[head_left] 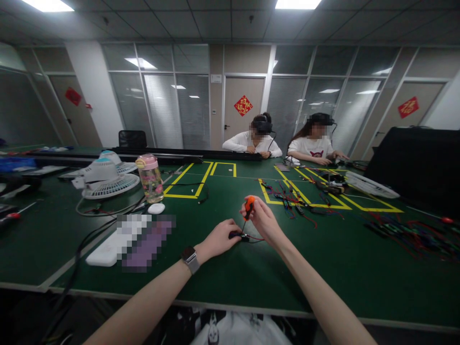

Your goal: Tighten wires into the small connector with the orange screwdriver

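My right hand (pixel 264 219) grips a small screwdriver with an orange handle (pixel 249 206), its shaft angled down toward a small black connector (pixel 240 235) with red and black wires. My left hand (pixel 219 238), a watch on its wrist, pins that connector against the green table (pixel 251 273). Both hands meet near the middle of the table, close to its front edge.
A pink-lidded bottle (pixel 150 178), two white fans (pixel 108 179), a white pebble-shaped object (pixel 156 208) and cables lie at left. Wire bundles (pixel 294 201) and more cabling (pixel 413 232) lie at right. Two people sit at the far side.
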The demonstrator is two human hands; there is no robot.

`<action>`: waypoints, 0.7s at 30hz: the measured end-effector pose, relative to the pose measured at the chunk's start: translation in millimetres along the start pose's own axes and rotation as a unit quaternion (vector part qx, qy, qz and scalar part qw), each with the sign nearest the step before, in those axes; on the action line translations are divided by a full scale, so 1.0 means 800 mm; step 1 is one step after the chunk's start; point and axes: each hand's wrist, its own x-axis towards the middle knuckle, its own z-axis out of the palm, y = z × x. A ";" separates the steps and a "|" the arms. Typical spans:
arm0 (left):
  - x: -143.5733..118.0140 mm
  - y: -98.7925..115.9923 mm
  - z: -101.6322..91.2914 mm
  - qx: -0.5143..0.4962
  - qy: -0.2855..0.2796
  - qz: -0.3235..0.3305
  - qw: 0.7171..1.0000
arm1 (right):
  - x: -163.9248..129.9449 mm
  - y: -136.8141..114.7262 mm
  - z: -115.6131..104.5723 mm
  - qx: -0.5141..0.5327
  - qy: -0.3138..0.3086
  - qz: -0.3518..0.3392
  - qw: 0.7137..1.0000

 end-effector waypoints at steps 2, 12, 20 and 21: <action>-0.001 -0.001 -0.004 0.005 -0.011 0.002 1.000 | 0.001 0.002 0.000 0.003 0.002 0.009 1.000; 0.009 0.026 -0.068 -0.083 0.210 0.008 0.974 | 0.007 0.011 0.017 -0.006 -0.012 0.039 0.999; 0.033 0.099 -0.096 -0.172 0.137 0.143 0.965 | 0.010 0.017 0.031 -0.012 0.012 0.041 0.999; 0.037 0.101 -0.094 -0.163 0.128 0.138 0.969 | 0.012 0.019 0.030 -0.007 0.021 0.040 0.999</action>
